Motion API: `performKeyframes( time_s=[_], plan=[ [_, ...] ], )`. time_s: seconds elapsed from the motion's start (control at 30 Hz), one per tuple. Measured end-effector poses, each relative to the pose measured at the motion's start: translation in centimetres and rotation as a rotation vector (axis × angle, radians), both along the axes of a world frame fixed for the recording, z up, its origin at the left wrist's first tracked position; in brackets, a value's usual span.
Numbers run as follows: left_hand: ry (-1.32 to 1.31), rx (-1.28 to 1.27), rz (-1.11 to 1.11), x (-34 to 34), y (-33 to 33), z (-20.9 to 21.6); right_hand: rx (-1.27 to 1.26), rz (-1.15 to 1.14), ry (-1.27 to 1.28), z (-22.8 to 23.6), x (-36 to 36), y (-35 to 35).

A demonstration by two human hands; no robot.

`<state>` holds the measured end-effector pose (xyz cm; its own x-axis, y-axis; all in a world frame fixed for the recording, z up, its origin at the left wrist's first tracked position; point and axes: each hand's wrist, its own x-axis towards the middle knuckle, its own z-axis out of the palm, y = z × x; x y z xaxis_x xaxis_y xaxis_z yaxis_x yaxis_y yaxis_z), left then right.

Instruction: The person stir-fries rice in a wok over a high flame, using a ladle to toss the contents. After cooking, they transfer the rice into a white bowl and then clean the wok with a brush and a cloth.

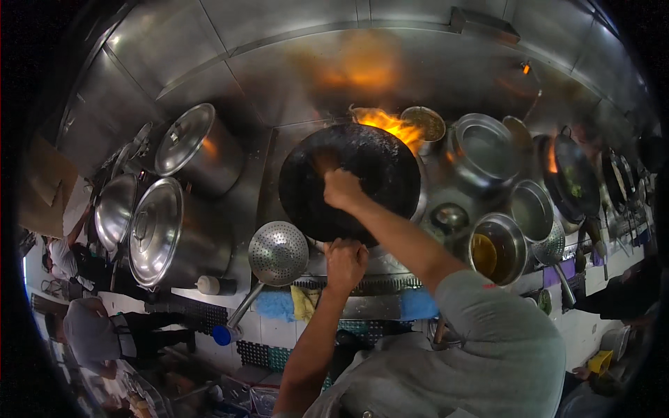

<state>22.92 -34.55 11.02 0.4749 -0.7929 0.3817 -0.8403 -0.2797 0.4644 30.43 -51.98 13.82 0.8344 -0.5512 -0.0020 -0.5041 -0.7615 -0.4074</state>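
A large black wok (390,167) sits on the burner in front of me, with orange flames rising behind its far right rim. My left hand (346,263) is closed at the wok's near edge, gripping it there. Over the inside of the wok reaches my right hand (341,189), its fingers wrapped round a brown tool (323,160) whose outline is smeared by motion. No food shows inside the wok. Left of my left hand, a perforated strainer ladle (278,252) lies with its blue-ended handle toward me.
Lidded steel stockpots (157,233) stand at the left. To the right are a pot of yellowish oil (496,252), a round steel ladle bowl (449,217), several pots and another wok (575,177). A blue cloth (274,305) lies at the front edge. Another person (97,331) stands at far left.
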Motion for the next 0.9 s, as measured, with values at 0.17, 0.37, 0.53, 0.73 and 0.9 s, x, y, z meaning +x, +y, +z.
performKeyframes(
  time_s=[0.17,0.37,0.53,0.73,0.9],
  plan=[
    [-0.019,-0.085,0.007,0.4,1.7,-2.0,-0.076,0.414,0.283,5.2,-8.5,6.3],
    [0.067,0.03,-0.042,0.8,0.9,0.4,-0.529,0.148,0.471,0.9,-7.6,-7.8],
    [0.087,0.042,-0.047,-0.8,0.4,0.4,-0.136,0.104,-0.016,-3.3,-1.8,-2.7],
    [0.075,-0.014,-0.013,0.6,1.8,-1.4,-0.044,0.439,0.186,1.7,-12.0,2.3],
    [0.082,0.035,-0.035,1.2,1.3,-0.7,-0.338,0.147,0.176,0.1,-8.9,-7.0]
  ],
)
